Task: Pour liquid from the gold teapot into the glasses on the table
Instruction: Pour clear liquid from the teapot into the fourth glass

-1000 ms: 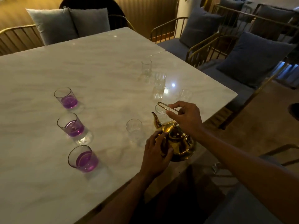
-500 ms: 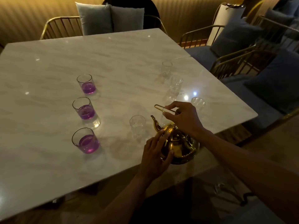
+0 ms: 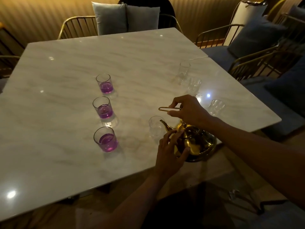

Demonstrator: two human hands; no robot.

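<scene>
Marble table [image 3: 66, 146], dim warm light. Landmark: teapot [image 3: 196, 142], gold, at the table's near right edge.

Far left of the teapot, three glasses in a column, each part full of purple liquid: far purple glass [image 3: 104, 83], middle purple glass [image 3: 103, 107], near purple glass [image 3: 105, 139]. All upright, apart from each other, well apart from the teapot.

Just left of the teapot, empty glass [image 3: 155, 127], upright; the spout tip sits right beside or over its rim, cannot tell if touching.

Left hand [image 3: 170, 156] on the teapot's left flank, below the spout. Fingers [image 3: 175, 138] loosely curved, spread, tips resting on the upper body near the spout base; thumb [image 3: 184, 153] against the lower body. More a steadying touch than a full wrap.

Teapot body stands on the table, upright or slightly tipped, cannot tell which. Lid knob partly hidden by the right wrist.

Right hand [image 3: 188, 110] above the teapot, fingers curled, pinching the thin wire handle [image 3: 166, 109]; the handle's loop end sticks out left past the fingertips. Thumb underneath, index on top.

Behind the teapot, three more clear empty glasses: tall glass [image 3: 184, 70] farthest, second clear glass [image 3: 194, 84] nearer, third clear glass [image 3: 216, 107] just right of the right hand. None touch the hands.

Beyond the teapot, past the table: gold-frame chairs [image 3: 77, 25] with grey cushions [image 3: 110, 18].
</scene>
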